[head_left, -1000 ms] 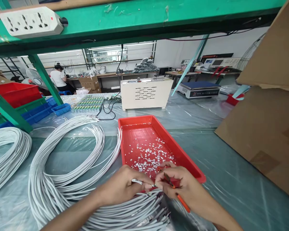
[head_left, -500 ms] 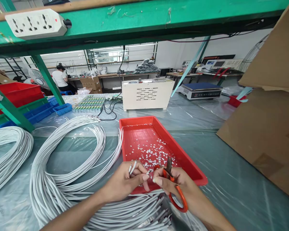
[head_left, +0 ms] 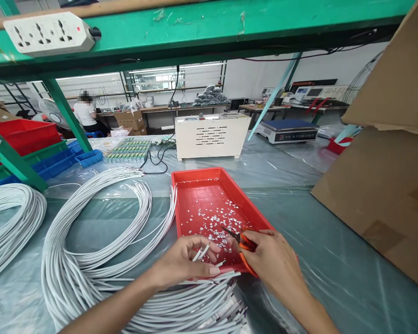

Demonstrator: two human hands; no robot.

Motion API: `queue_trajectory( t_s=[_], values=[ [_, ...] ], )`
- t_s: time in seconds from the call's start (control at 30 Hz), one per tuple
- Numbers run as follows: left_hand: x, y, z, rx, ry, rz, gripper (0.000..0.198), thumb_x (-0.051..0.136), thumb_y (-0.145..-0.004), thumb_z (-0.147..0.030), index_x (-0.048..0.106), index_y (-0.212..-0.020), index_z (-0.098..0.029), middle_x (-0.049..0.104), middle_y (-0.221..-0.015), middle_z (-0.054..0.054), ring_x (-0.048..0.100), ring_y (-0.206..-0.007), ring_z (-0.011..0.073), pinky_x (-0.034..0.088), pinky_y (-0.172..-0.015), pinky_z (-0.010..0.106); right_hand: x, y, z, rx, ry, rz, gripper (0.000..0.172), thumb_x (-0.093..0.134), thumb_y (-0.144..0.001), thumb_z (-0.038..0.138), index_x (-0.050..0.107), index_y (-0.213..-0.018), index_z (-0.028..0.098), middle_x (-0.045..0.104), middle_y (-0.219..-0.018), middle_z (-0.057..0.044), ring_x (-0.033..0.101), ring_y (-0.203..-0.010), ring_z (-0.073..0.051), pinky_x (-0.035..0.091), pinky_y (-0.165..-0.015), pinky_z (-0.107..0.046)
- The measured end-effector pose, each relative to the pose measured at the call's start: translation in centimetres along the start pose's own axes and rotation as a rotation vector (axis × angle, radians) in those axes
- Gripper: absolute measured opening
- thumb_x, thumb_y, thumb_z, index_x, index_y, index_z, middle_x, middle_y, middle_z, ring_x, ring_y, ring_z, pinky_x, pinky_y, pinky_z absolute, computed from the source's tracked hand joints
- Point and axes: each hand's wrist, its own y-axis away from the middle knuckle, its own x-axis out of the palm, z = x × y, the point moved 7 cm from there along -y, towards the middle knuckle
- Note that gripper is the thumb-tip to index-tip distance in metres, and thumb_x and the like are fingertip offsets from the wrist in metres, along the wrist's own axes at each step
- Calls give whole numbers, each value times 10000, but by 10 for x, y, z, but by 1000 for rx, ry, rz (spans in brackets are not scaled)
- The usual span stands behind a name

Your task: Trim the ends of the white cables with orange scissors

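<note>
My left hand (head_left: 186, 262) holds several white cables (head_left: 202, 253), whose cut ends stick out between the fingers and past the thumb. In my right hand (head_left: 274, 257) is a pair of orange-handled scissors (head_left: 245, 248), with dark blades pointing left over the red tray (head_left: 176, 204). The blades are apart from the cable ends. Small white and silvery scraps (head_left: 217, 220) lie scattered on the tray floor. Below my hands, a thick bundle of white cables (head_left: 181, 306) runs to the right, its ends near the tray's front edge.
Coiled white cables (head_left: 66, 222) lie on the left, with another coil (head_left: 17, 218) beyond. A cream metal box (head_left: 212, 137) stands behind the tray. A large cardboard sheet (head_left: 376, 208) leans at the right. A green beam (head_left: 202, 32) crosses overhead. A person (head_left: 86, 113) sits far back.
My right hand has turned, so the scissors now point left instead of upward, and its fingertips have drawn away from the cable end. My left hand has opened slightly around the cables.
</note>
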Motion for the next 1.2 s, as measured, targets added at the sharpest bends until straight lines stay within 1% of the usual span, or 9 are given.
queue_trajectory(
  t_s=[0.07, 0.17, 0.27, 0.37, 0.5, 0.67, 0.93, 1.0, 1.2],
  values=[
    [-5, -3, 0, 23, 100, -19, 339, 744, -585, -219, 596, -879, -141, 562, -757, -9, 454, -519, 47, 359, -447, 158, -1, 0, 5, -18, -100, -6, 361, 500, -759, 370, 330, -482, 213, 454, -426, 25, 481, -527, -174, 351, -555, -269],
    [-12, -5, 0, 75, 219, -84, 268, 721, -625, -252, 585, -815, -121, 583, -697, 1, 526, -536, 75, 410, -525, 206, -2, 0, 13, -62, -292, -8, 291, 464, -801, 354, 410, -553, 211, 503, -505, 17, 478, -539, -155, 365, -559, -254],
    [-18, -5, 1, 103, 256, -159, 234, 706, -647, -284, 589, -742, -106, 604, -623, 14, 559, -537, 101, 411, -553, 228, -6, 2, 19, -88, -346, -46, 224, 462, -808, 336, 477, -628, 204, 554, -588, 0, 494, -573, -159, 380, -600, -268],
    [-18, -2, -1, 134, 177, -209, 230, 674, -683, -309, 626, -746, -93, 589, -589, 9, 501, -472, 74, 368, -500, 208, -12, 4, 24, -121, -299, -105, 173, 524, -761, 336, 468, -660, 207, 550, -606, 17, 497, -576, -153, 377, -682, -302],
    [-15, 5, -9, 196, 38, -254, 273, 589, -756, -354, 664, -843, -105, 488, -519, -30, 386, -452, 55, 250, -434, 181, -13, 6, 31, -175, -248, -80, 269, 557, -703, 277, 346, -550, 207, 452, -486, 76, 409, -457, -98, 349, -765, -325],
    [-8, 11, -17, 263, -37, -237, 277, 559, -773, -368, 683, -797, -122, 391, -499, -51, 302, -464, 61, 200, -443, 194, -11, 8, 37, -219, -255, -18, 310, 515, -717, 265, 290, -515, 202, 372, -449, 89, 280, -424, -81, 310, -846, -334],
    [-4, 12, -19, 306, -48, -202, 232, 553, -782, -325, 662, -720, -130, 386, -528, -52, 282, -483, 70, 248, -500, 198, -11, 10, 45, -243, -284, 28, 321, 504, -707, 227, 251, -511, 200, 319, -447, 86, 235, -434, -85, 325, -808, -314],
    [-3, 11, -20, 297, -68, -197, 247, 552, -780, -332, 670, -726, -121, 369, -523, -53, 277, -481, 72, 252, -501, 199, -11, 10, 46, -247, -295, 23, 328, 505, -716, 234, 260, -501, 200, 326, -441, 85, 250, -433, -86, 336, -798, -310],
    [-1, 10, -23, 302, -96, -168, 249, 543, -791, -314, 692, -759, -117, 365, -518, -50, 276, -481, 72, 262, -505, 198, -13, 9, 46, -243, -284, 3, 348, 529, -717, 261, 288, -473, 202, 407, -436, 54, 415, -522, -129, 371, -714, -287]
  ],
)
